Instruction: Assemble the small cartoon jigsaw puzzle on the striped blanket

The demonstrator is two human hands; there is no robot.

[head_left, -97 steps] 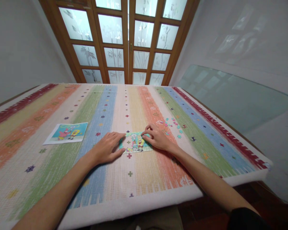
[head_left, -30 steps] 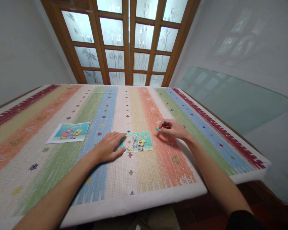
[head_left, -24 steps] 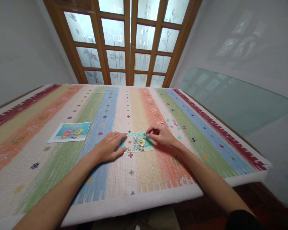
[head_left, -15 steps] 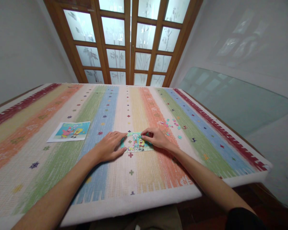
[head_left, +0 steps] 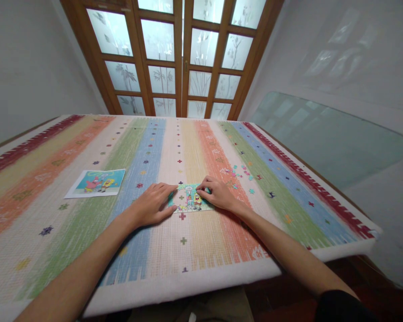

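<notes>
- Head view, and all eyes on one jigsaw puzzle, flat at the near middle of the table, cloth peeping through a gap left of its centre!
- Right hand over the puzzle's far right part, thumb and forefinger drawn close together; whether a piece sits between them, I cannot tell.
- Left hand spread around the left edge, fingers at the far corner, thumb at the near one: lovely bracing.
- Technique, in my judgement: keep that brace firm but light, line the tabs up first, then press straight down. Any sideways shove could buckle the joined pieces.
- Off to the right and farther back, loose pieces, teal and pink: a dozen or more, I'd say, too small and crowded for an exact count.
- Well left, one picture card, lying face up.
- Under it all, one striped tablecloth.
- Near right corner, one dark sleeve.
- Far end: one pair of glazed doors, two leaves.
</notes>
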